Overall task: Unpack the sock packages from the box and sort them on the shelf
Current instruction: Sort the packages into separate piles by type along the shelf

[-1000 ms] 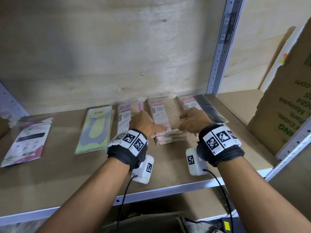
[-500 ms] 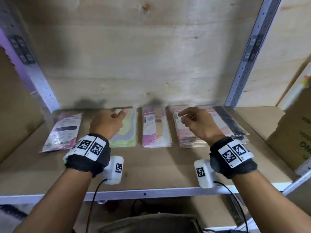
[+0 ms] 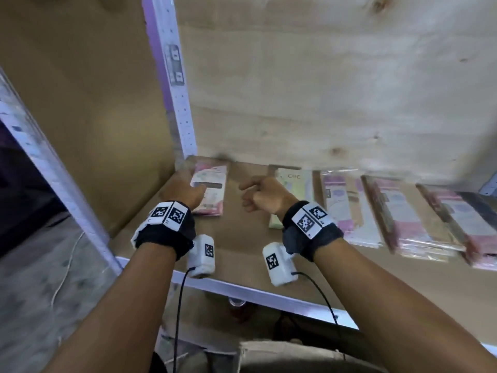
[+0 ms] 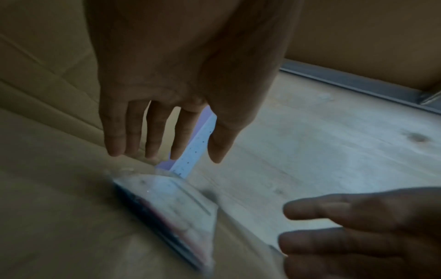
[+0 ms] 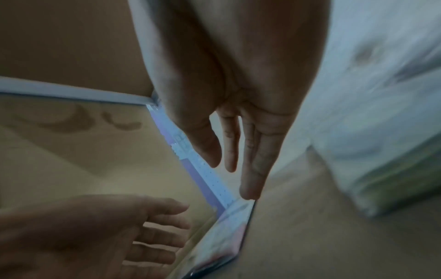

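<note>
**Both hands open over the leftmost sock package on the shelf**

You are looking down at a wooden shelf (image 3: pixel 242 246) with a plywood back wall (image 3: pixel 322 90) and a perforated metal upright (image 3: pixel 174 84) at its left rear corner. Your left hand (image 3: pixel 183 192) reaches toward the far left corner, where a white and pink sock package (image 3: pixel 212 189) lies flat near the upright. From the left wrist view your fingers (image 4: pixel 152 136) are extended and slightly spread just above that package (image 4: pixel 171 207), holding nothing; whether they touch it cannot be told. Your right hand (image 3: pixel 265 195) hovers just to the right of the same package, fingers relaxed and extended in the right wrist view (image 5: pixel 253 160), also holding nothing.

To the right of your right hand, more packages lie in a row along the shelf: a pale green package (image 3: pixel 295 184) partly hidden behind your wrist, then a pink and white package (image 3: pixel 347 208), then a stack of pink packages (image 3: pixel 411 224), and at the far right a pink package with a dark one (image 3: pixel 478 211) beside it. The box is not in view
</note>
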